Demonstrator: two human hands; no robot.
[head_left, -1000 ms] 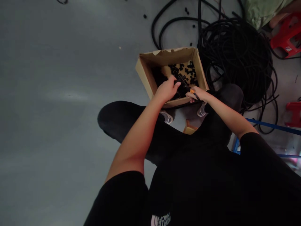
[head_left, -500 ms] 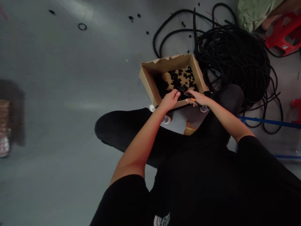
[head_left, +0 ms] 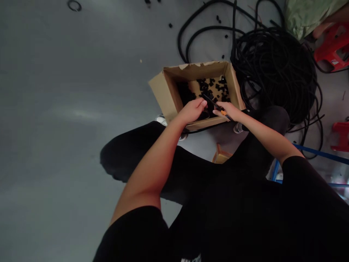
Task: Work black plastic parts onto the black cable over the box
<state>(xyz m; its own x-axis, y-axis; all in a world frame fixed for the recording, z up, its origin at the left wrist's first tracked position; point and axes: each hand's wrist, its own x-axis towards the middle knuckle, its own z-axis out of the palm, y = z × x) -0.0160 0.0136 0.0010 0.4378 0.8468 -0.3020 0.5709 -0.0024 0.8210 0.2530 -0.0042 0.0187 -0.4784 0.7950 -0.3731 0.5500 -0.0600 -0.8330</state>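
One pair of black-and-orange scissors (head_left: 223, 113) is gripped by the fingers of the right hand (head_left: 230, 110), over the near right part of an open cardboard box (head_left: 197, 72), with the dark blades pointed forward and to the left. Near the blade tips, the left hand (head_left: 193, 111) is held over the box's near side, its fingers curled in toward the thumb; whether anything is pinched between them cannot be told. Many small black pieces (head_left: 203, 85) are scattered across the box bottom, heaped most thickly at the left. The box is placed in front of the black-trousered legs (head_left: 131, 145), its left flap folded outward. Just to its right, a large tangle of black cable (head_left: 275, 69) is piled on the grey floor (head_left: 68, 145). Farther right, a red plastic stool (head_left: 327, 51) and a blue bar (head_left: 321, 152) are seen, with pale green fabric (head_left: 305, 18) bunched beyond the tangle
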